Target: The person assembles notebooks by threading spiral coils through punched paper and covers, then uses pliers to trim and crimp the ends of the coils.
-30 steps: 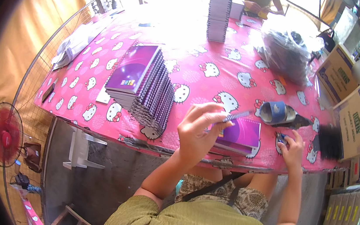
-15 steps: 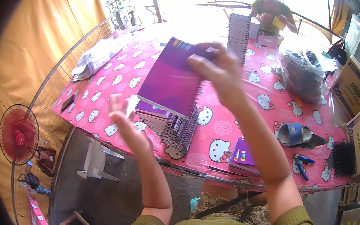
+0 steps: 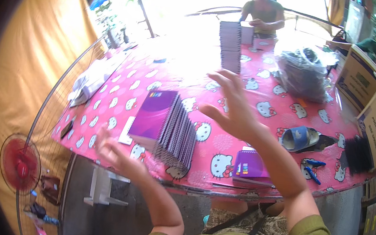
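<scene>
Purple covers top a stack [image 3: 154, 114] of spiral notebooks standing left of centre on a pink printed tablecloth [image 3: 215, 144], seen from the wearer's own head. The left hand [image 3: 116, 153] is near the stack's left side, fingers loosely parted and apparently empty. The right hand [image 3: 234, 113] is raised over the table to the right of the stack, thumb well apart from the fingers, holding nothing. A lower purple pile [image 3: 252, 168] lies near the table edge in front of the wearer, with blue pliers [image 3: 314, 175] to its right.

The step in hand looks like stacking, with the top book already resting squarely and both hands free of it. Working on from here would call for the right hand to come back to the low pile and close on one book, or on the pliers, without knocking the stack.

The right forearm [image 3: 285, 171] covers the pile's right end, so its full extent is hidden. Blur softens the left fingers; whether they touch the stack is hard to tell. Glare washes out the far table, and a dark bristly bundle [image 3: 359, 154] at right cannot be made out.
</scene>
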`<state>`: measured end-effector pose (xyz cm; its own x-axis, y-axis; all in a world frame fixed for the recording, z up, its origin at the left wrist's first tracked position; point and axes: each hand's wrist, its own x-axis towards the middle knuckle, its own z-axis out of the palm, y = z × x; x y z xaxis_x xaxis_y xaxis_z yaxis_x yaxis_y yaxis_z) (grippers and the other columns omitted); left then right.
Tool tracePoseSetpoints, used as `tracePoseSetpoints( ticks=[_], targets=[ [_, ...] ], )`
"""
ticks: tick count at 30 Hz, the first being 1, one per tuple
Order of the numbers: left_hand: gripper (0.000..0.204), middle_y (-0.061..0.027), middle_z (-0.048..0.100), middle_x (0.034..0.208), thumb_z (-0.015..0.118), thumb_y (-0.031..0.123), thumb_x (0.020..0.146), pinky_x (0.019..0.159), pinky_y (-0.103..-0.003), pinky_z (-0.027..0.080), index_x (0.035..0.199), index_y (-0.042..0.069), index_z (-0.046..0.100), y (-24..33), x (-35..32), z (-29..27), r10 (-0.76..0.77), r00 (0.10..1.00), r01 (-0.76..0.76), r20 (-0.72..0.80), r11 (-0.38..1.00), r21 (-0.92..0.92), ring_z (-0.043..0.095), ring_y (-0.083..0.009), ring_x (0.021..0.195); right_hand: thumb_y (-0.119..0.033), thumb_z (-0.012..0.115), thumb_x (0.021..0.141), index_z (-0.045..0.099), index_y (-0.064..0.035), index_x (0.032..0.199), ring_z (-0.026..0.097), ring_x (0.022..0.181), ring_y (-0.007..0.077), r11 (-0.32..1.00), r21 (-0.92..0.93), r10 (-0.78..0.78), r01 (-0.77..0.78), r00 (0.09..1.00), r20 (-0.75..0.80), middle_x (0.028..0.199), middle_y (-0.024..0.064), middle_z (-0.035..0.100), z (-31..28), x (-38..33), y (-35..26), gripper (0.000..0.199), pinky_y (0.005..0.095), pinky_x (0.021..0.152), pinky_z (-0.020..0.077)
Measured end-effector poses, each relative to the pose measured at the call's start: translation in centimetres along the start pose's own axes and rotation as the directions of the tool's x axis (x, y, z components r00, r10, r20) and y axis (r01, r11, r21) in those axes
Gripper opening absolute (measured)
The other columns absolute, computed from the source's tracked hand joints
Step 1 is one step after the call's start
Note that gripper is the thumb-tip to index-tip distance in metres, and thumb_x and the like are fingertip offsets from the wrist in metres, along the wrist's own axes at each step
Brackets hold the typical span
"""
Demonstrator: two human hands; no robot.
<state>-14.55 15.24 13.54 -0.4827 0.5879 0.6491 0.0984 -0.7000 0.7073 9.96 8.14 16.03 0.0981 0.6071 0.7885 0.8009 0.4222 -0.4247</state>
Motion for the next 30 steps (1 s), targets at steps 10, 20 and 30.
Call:
tracePoseSetpoints(
  ticks=[10,20,30],
  targets=[
    [0.043,-0.0186,0.057,0.124,0.05,0.032,0.096,0.099,-0.045,0.04,0.125,0.001,0.055,9.4,-12.6,6.0,0.217,0.178,0.081,0.96,0.969,-0.234,0.056,-0.0322,0.114,-0.032,0.083,0.067,0.063,-0.008,0.109,0.048,0.119,0.035,-0.158,-0.696,0.616,-0.7,0.481,-0.624,0.128,0.0137,0.049,-36.2,-29.2,17.0,0.053,0.0475,0.095,0.0454],
    [0.047,-0.0144,0.062,0.114,0.074,0.029,0.08,0.098,-0.044,0.038,0.118,0.007,0.06,4.5,-20.4,12.4,-0.174,-0.423,-0.127,0.889,0.983,0.132,0.057,-0.032,0.11,-0.013,0.065,0.084,0.065,-0.0013,0.084,0.061,0.094,0.0383,-0.029,-0.778,0.673,-0.628,0.563,-0.479,0.095,0.02,0.059,-39.3,-33.2,18.7,0.012,0.0458,0.079,0.0503],
    [0.025,-0.0051,0.065,0.085,0.075,0.011,0.074,0.092,-0.042,0.036,0.093,0.008,0.059,8.8,-18.7,9.4,0.238,0.056,-0.235,0.97,0.947,-0.219,0.062,-0.0258,0.085,0.006,0.059,0.078,0.064,0.0005,0.109,0.063,0.089,0.0371,0.597,-0.643,0.459,-0.48,0.862,-0.216,0.097,0.0188,0.066,-28.4,-24.8,8.0,0.032,0.0425,0.081,0.0503]
  ],
)
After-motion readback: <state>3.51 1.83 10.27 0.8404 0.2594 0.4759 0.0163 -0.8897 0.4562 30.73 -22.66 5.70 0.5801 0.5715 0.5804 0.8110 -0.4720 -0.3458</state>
